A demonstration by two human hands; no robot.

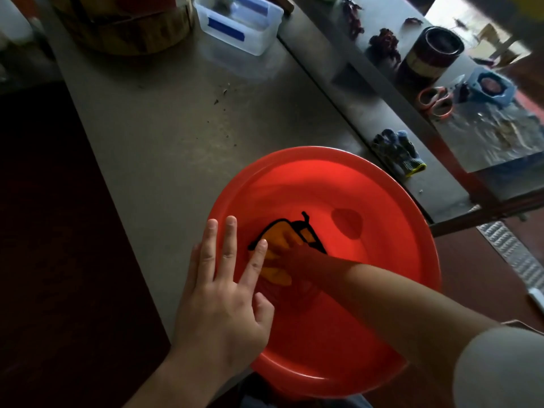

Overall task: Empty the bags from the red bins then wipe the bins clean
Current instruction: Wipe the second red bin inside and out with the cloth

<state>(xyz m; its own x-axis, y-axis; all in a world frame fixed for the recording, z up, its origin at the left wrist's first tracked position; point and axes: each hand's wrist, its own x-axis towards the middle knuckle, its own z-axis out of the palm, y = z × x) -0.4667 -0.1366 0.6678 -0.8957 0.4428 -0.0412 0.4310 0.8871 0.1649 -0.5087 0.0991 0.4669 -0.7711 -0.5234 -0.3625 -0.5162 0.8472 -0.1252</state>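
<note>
Orange cloth (275, 232) with a black edge lies under the right hand (294, 256). The hand is flat on the cloth, its fingers spread out, and presses it on the inside wall of the red bin (323, 160). It is dim in there, so the fingertips are hard to see. The left hand (223, 304) is open too, with straight fingers spread wide. It rests on the bin's left rim and holds nothing. The round bin sits at the near end of a grey metal table (164, 128), and its near side hangs over the edge. Just right of the bin, on a metal ledge, lies a pair of dark work gloves (397, 151). Farther along are orange scissors (435, 103) and a dark tin (431, 54). At the table's far end sit a clear plastic box (238, 28) with blue tape and a big round wood block (126, 28).
</note>
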